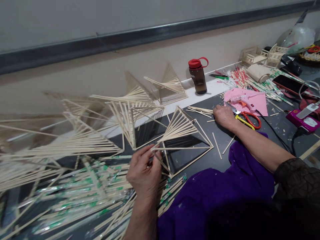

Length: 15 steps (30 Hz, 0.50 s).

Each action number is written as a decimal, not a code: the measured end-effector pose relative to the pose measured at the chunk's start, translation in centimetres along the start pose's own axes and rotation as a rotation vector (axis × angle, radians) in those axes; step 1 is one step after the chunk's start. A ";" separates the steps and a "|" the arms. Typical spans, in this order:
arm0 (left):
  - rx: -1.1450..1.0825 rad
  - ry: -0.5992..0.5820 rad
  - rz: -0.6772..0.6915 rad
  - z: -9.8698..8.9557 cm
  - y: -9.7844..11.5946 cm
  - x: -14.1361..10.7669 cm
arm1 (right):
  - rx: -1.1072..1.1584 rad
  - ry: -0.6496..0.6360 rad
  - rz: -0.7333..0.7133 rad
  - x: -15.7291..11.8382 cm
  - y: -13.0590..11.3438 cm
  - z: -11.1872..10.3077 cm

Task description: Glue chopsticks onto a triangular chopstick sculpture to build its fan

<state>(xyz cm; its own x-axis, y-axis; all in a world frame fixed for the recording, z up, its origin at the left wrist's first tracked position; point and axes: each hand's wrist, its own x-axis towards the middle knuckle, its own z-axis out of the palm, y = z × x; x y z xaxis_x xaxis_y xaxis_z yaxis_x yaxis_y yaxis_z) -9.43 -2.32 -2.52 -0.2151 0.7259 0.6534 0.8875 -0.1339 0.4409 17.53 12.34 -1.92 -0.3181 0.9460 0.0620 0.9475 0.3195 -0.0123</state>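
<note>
My left hand (145, 170) pinches the left corner of a frame of thin wooden sticks (185, 148). A fan of sticks rises from the frame's far side, and its base stands on the dark table. My right hand (225, 117) rests on the table with its fingers curled at the ends of a small pile of loose wooden sticks (200, 110). What those fingers hold, if anything, is hidden. Just right of that hand lie scissors (250, 120) with red and yellow handles. Behind them a pink glue gun (241, 101) lies on a pink cloth (261, 105).
Several finished-looking stick structures (130, 120) stand on the left and along the wall. Wrapped chopsticks (82, 196) cover the left front. A dark bottle (198, 78) with a red lid is at the back. Farther right are a phone (290, 85) and a purple power strip (303, 120). Purple fabric (207, 193) covers the near edge.
</note>
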 end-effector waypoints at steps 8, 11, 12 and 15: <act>0.015 -0.009 -0.011 0.0 0.0 0.0 | 0.097 0.087 0.127 -0.1 0.3 0.0; 0.008 -0.009 -0.030 0.0 0.1 0.0 | 0.187 0.149 0.151 0.0 0.5 0.3; 0.005 -0.010 -0.032 0.0 0.1 0.0 | 0.216 0.164 0.153 0.0 0.5 0.3; -0.010 -0.022 -0.027 0.0 0.2 0.0 | 0.309 0.196 0.173 0.1 0.7 0.4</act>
<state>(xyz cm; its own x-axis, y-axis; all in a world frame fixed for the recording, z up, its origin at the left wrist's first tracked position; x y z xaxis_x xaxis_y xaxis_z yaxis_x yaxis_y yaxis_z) -9.33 -2.33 -2.40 -0.2301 0.7439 0.6274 0.8775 -0.1202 0.4643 18.10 12.71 -2.29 -0.1149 0.9684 0.2213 0.9228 0.1865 -0.3371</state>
